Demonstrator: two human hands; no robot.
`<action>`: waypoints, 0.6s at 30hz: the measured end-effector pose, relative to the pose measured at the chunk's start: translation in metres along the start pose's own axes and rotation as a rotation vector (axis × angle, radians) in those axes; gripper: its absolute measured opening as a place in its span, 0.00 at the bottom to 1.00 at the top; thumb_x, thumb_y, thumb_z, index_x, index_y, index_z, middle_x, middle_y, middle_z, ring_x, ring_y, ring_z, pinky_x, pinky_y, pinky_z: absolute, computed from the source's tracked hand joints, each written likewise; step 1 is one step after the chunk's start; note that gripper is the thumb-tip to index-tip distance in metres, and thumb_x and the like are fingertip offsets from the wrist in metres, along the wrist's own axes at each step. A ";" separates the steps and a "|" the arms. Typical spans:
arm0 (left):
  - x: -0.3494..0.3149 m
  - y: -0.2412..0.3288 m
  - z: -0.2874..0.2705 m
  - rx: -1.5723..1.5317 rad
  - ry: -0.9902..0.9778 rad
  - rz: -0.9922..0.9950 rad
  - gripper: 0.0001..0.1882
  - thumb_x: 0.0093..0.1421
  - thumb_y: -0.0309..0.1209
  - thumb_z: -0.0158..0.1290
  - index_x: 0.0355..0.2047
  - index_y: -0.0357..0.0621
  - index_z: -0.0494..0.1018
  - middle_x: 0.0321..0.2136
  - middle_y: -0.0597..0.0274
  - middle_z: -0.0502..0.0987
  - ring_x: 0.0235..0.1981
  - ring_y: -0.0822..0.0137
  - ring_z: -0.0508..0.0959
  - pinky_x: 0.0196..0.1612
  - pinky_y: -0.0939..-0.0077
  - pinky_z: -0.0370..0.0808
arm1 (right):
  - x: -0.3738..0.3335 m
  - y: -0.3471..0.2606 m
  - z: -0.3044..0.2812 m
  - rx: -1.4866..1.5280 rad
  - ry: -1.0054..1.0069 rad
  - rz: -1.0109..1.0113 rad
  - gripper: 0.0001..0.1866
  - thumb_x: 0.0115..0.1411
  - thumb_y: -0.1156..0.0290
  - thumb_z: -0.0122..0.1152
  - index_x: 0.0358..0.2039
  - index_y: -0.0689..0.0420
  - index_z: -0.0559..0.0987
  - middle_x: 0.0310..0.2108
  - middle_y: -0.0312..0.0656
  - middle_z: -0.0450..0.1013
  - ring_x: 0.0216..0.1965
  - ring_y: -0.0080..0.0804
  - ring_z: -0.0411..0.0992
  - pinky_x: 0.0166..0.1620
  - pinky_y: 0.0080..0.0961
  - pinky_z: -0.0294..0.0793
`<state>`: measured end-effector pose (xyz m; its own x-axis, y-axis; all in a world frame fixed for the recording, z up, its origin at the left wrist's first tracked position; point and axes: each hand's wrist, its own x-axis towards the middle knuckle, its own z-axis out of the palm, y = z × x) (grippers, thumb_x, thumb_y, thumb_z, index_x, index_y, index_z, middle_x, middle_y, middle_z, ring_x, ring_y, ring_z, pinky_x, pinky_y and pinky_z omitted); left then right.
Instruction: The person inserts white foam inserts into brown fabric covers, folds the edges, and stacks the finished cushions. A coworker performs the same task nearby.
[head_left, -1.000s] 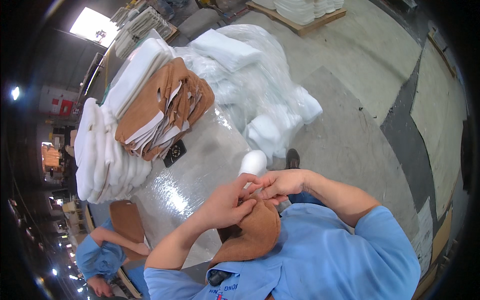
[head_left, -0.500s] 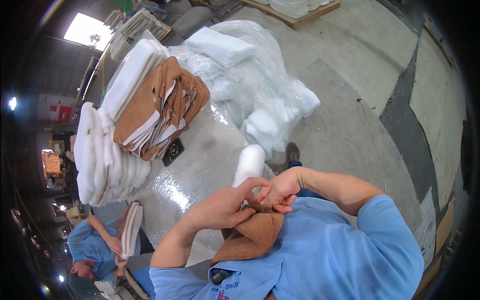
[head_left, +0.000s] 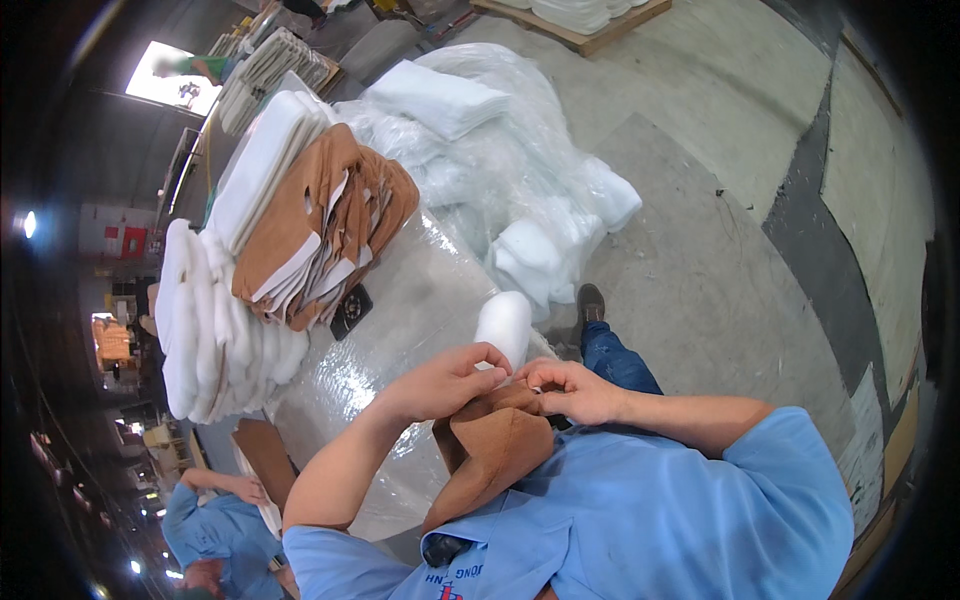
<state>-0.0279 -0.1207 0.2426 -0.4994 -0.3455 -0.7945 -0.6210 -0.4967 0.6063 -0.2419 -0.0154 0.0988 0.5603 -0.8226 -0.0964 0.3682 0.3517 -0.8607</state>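
Note:
A brown fabric cover point(head_left: 495, 455) is bunched against my blue shirt. Out of its far end rises a rounded roll of white padding point(head_left: 504, 325). My left hand point(head_left: 450, 380) pinches the cover's upper edge, thumb and forefinger together beside the padding. Opposite it, my right hand point(head_left: 572, 390) is closed on the same edge with bent fingers. Both sets of fingertips nearly meet at the base of the roll. Whether they grip some padding along with the fabric is hidden.
The plastic-covered table point(head_left: 400, 290) carries a stack of brown covers point(head_left: 305, 225), folded white padding point(head_left: 265, 160), a white padding pile point(head_left: 205, 330) and a dark flat object point(head_left: 350, 312). Beyond lies plastic-wrapped padding point(head_left: 520, 180). A co-worker point(head_left: 225, 520) handles layered pieces at lower left.
My right hand has turned and its wrist has dropped toward my body, while my fingers stay at the cover's edge. The co-worker at lower left has shifted downward in view.

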 end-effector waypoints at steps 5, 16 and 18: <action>0.012 0.009 0.007 0.329 -0.014 -0.114 0.14 0.73 0.41 0.56 0.40 0.41 0.78 0.23 0.73 0.75 0.22 0.81 0.69 0.23 0.80 0.64 | -0.008 -0.007 0.003 -0.052 -0.024 0.046 0.05 0.69 0.71 0.58 0.41 0.58 0.74 0.35 0.32 0.71 0.39 0.18 0.67 0.42 0.23 0.70; 0.018 0.004 0.004 0.505 0.011 0.137 0.13 0.70 0.35 0.58 0.37 0.37 0.82 0.27 0.67 0.81 0.31 0.77 0.76 0.36 0.77 0.74 | -0.005 0.000 -0.007 0.252 -0.082 0.118 0.05 0.66 0.75 0.59 0.42 0.57 0.75 0.37 0.29 0.74 0.40 0.17 0.70 0.45 0.21 0.71; 0.017 0.004 0.002 0.479 0.022 0.160 0.11 0.70 0.33 0.58 0.38 0.35 0.81 0.28 0.66 0.82 0.32 0.76 0.77 0.38 0.77 0.75 | -0.002 -0.003 -0.010 0.306 -0.099 0.183 0.06 0.68 0.77 0.60 0.45 0.58 0.77 0.41 0.28 0.75 0.43 0.16 0.70 0.49 0.19 0.71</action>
<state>-0.0404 -0.1271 0.2312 -0.6011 -0.4072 -0.6877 -0.7478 -0.0170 0.6637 -0.2516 -0.0194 0.0970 0.7008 -0.6919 -0.1734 0.4517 0.6186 -0.6429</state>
